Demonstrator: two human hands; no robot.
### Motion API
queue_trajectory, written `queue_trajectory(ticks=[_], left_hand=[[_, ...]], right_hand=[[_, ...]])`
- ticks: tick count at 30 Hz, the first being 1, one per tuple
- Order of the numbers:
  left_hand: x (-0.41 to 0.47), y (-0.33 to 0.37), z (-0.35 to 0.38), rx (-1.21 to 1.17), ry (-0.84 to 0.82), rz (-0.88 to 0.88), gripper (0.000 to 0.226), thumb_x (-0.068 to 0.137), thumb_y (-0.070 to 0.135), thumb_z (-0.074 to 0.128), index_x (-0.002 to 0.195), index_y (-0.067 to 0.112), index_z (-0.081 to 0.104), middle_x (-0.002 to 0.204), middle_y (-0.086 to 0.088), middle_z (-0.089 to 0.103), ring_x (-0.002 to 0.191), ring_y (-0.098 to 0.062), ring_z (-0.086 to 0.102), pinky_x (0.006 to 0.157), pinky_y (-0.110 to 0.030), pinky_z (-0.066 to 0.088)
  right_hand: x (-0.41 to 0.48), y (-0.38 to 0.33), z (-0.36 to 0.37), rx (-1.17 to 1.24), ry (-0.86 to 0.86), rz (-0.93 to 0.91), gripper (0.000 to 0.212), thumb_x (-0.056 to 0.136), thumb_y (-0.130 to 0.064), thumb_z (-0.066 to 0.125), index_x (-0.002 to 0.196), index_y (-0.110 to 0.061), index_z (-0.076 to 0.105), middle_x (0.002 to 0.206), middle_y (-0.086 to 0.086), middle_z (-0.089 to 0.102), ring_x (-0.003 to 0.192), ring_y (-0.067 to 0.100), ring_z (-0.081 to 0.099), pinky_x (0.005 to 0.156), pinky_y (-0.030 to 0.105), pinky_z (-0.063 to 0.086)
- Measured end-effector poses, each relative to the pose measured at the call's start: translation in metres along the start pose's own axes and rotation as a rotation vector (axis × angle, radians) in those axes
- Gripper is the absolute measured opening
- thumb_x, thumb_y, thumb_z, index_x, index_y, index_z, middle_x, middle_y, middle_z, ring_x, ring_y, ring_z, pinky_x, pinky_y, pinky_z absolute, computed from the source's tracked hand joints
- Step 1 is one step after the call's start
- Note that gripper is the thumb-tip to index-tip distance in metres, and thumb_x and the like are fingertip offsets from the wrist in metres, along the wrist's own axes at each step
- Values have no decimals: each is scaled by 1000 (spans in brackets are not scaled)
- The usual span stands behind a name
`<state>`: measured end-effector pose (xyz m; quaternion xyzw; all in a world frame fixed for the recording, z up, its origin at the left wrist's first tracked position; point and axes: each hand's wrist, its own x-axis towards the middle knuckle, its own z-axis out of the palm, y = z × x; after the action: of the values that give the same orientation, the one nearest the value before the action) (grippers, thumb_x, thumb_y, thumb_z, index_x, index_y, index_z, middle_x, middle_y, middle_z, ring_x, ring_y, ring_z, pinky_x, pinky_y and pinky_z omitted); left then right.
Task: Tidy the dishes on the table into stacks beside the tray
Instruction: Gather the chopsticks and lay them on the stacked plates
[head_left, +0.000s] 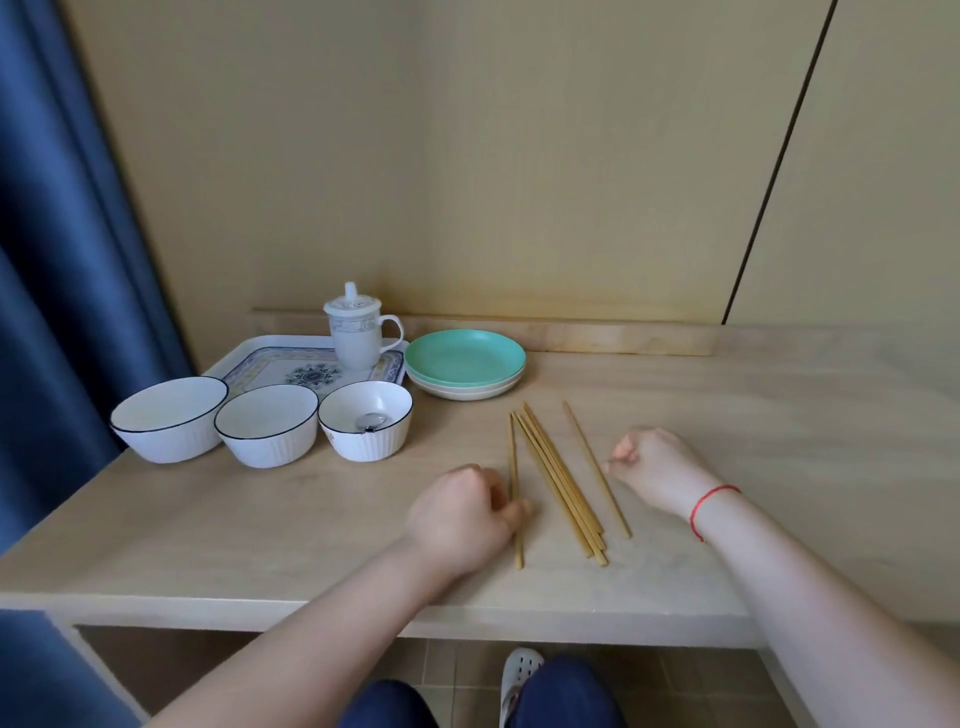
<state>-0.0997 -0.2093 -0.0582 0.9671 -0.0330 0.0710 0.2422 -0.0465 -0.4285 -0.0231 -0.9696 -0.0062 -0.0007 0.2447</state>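
Chopsticks (558, 483) lying loose on desk (779, 415); left hand (457, 514) pinching one stick, right hand (657, 467) curling, holding nothing; plates (465, 371) sitting stacked beside tray (260, 358); risk: sticks rolling apart under careless sweep

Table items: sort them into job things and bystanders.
Job: three white bowls, stacked plates, chopsticks, tray, left hand, right hand.
Bystanders: lidded mug on the tray, blue curtain, spoon in the rightmost bowl.
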Motion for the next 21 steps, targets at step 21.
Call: queue_trajectory(ticks=[21], left_hand=[[10, 27, -1, 306, -158, -58, 30, 88, 34, 47, 101, 13, 63, 108, -9, 66, 104, -30, 60, 76, -30, 44]], right_hand=[[-1, -15, 14, -169, -126, 124, 36, 93, -30, 53, 62, -17, 41, 67, 5, 50, 74, 27, 57, 75, 32, 53]])
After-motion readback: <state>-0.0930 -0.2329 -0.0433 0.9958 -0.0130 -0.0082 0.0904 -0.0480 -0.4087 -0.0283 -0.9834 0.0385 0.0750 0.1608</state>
